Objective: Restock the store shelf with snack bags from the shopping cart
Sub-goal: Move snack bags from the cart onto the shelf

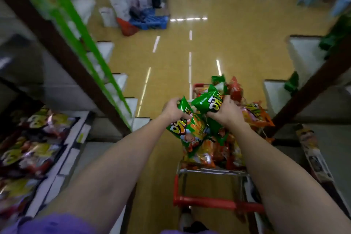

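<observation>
A shopping cart [212, 171] with a red handle stands in the aisle ahead of me, heaped with green, orange and red snack bags [254, 114]. My left hand [173, 110] grips a green snack bag [190, 131] by its top, and the bag hangs over the cart. My right hand [226, 111] grips a second green snack bag [206, 100] just beside it, above the pile. The store shelf [76, 138] on my left holds yellow and dark snack bags [24, 148] behind a white price rail.
Shelving with brown uprights lines both sides of the aisle. A shelf [315, 157] at lower right holds boxed goods. The yellow floor [209, 43] runs ahead to a blue pallet [152, 21] and white sacks at the far end.
</observation>
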Action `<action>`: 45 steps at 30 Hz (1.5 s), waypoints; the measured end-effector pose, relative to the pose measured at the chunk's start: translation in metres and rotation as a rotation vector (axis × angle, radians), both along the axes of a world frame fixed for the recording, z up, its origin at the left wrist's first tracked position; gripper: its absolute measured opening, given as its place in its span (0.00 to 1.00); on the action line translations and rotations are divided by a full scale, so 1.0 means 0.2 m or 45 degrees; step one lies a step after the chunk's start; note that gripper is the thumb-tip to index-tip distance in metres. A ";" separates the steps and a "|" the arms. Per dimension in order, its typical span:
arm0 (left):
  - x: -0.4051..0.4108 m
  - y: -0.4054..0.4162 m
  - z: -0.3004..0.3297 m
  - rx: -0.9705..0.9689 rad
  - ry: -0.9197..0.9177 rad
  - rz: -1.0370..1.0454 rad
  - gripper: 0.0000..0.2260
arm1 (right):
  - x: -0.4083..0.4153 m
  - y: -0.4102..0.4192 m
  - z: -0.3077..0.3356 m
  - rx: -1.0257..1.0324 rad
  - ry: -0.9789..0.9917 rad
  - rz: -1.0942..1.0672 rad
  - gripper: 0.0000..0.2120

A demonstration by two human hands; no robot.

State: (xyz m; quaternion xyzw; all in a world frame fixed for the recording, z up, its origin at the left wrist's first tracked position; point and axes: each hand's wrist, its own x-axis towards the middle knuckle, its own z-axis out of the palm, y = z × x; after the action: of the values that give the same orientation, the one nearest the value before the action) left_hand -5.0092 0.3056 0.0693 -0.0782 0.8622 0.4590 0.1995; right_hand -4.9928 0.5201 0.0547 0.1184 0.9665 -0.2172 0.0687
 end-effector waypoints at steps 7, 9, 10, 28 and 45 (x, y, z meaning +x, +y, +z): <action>0.40 -0.78 0.07 -0.094 0.154 0.409 0.44 | 0.06 -0.89 0.08 0.066 0.092 0.487 0.55; 0.60 -1.01 0.07 -0.102 0.163 0.535 0.42 | 0.15 -1.15 0.07 0.056 0.079 0.631 0.56; 0.71 -1.12 0.08 -0.128 0.157 0.588 0.41 | 0.22 -1.28 0.06 0.051 0.066 0.706 0.56; 2.55 -1.91 0.03 -0.242 0.018 1.312 0.45 | 1.65 -2.42 0.03 -0.235 0.007 1.482 0.47; 3.00 -1.91 0.04 -0.188 -0.004 1.647 0.44 | 1.98 -2.70 0.03 -0.120 0.051 1.792 0.54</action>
State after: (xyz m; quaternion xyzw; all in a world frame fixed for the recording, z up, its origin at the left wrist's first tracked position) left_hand -4.4098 -0.0773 0.0780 -0.5957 0.6700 0.4259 -0.1217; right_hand -4.5962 -0.0192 0.0610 -0.5418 0.8042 -0.1651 0.1801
